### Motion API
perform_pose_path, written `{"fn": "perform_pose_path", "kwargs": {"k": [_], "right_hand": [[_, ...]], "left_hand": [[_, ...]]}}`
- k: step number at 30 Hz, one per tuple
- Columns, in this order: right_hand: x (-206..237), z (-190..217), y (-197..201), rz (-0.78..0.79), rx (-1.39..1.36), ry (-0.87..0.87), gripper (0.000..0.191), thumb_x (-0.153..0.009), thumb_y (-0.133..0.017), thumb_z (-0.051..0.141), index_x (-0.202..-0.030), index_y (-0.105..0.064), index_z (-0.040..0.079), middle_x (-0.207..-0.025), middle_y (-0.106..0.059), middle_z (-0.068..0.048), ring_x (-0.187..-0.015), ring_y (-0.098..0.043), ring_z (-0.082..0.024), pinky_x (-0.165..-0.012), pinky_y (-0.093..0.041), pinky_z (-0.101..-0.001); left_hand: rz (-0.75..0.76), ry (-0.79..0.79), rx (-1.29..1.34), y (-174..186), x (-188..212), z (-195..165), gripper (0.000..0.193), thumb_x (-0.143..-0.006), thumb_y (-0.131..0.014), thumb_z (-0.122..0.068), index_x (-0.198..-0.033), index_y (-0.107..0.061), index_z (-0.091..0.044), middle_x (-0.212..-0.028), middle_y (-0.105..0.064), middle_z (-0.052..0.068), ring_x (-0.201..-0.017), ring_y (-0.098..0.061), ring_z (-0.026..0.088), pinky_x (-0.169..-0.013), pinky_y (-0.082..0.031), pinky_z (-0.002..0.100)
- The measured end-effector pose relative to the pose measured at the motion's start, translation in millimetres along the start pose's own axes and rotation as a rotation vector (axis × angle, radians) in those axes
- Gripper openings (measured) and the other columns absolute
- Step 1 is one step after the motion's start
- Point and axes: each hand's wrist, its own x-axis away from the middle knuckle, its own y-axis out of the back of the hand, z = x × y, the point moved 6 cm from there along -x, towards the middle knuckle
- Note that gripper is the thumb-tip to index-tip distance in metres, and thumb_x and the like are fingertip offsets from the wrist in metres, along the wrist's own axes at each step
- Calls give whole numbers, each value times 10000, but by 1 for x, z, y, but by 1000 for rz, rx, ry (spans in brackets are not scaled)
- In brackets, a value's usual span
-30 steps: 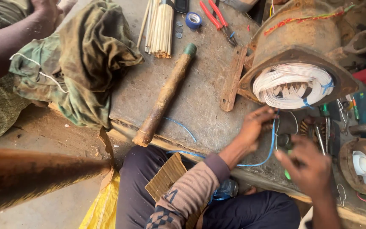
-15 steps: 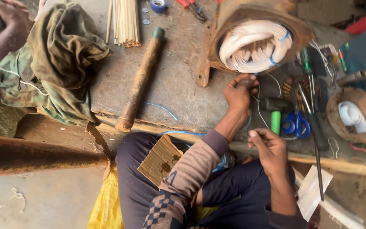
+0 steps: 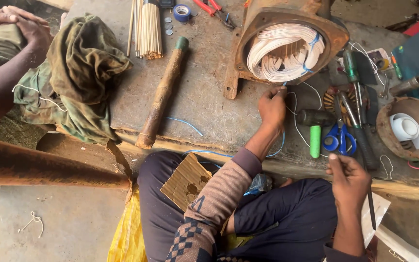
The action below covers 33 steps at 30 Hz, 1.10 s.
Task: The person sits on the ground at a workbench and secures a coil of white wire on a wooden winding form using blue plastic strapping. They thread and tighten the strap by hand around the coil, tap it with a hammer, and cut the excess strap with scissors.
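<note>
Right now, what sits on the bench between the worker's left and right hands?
In the head view, between left hand and right hand: a black-headed hammer with green handle, blue-handled scissors, and loose white cord.

The motor housing (image 3: 287, 34) is rusty brown, its windings (image 3: 282, 51) white with blue ties. A thin blue cord (image 3: 280, 145) trails to the grey bench (image 3: 204, 97) front edge. The scissors (image 3: 340, 140) have blue handles, the mallet (image 3: 315, 131) a green handle. The cloth (image 3: 78, 73) is olive. One sleeve (image 3: 209, 208) is brown with a navy diamond pattern.
</note>
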Motion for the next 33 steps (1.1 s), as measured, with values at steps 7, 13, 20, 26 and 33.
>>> {"fn": "perform_pose_path", "kwargs": {"k": [7,13,20,26,33], "right_hand": [[1,-4,-3,-17,-12,-29,165,-1026,-758,116,-1072,-710,-35,-875,-701,-63,-731,-648,-89,-688,-504,-209],[2,24,-31,28,69,83,151,-1069,-724,107,-1109,-713,-39,-903,-701,-81,-791,-645,-91,-746,-514,-221],[4,41,-96,285,-250,77,263,-1042,-588,127,-1283,-636,34,-1117,-714,-6,-944,-674,-51,-811,-563,-216],[26,27,-133,285,-312,-21,159,-1067,-629,46,-1150,-727,-48,-949,-692,-18,-789,-560,-70,-677,-436,-244],[25,61,-157,330,-156,327,101,-1057,-625,48,-1084,-691,-23,-885,-665,-25,-819,-579,-60,-694,-495,-262]], "left_hand": [[37,173,318,-3,-5,17,152,-943,-704,-146,-998,-669,-10,-820,-647,35,-690,-574,121,-640,-471,254],[71,102,285,6,22,-2,119,-937,-708,-130,-977,-690,-19,-845,-650,14,-752,-572,98,-703,-468,245],[421,-5,-88,24,104,-36,273,-938,-766,-259,-1094,-772,-35,-893,-621,39,-787,-547,163,-695,-441,350],[506,-370,-442,57,131,-83,377,-944,-746,-333,-1160,-758,-24,-1012,-678,83,-901,-654,136,-761,-538,315],[377,-252,-482,81,129,-95,316,-1002,-687,-250,-1185,-756,-2,-972,-769,138,-845,-672,139,-717,-558,308]]}}
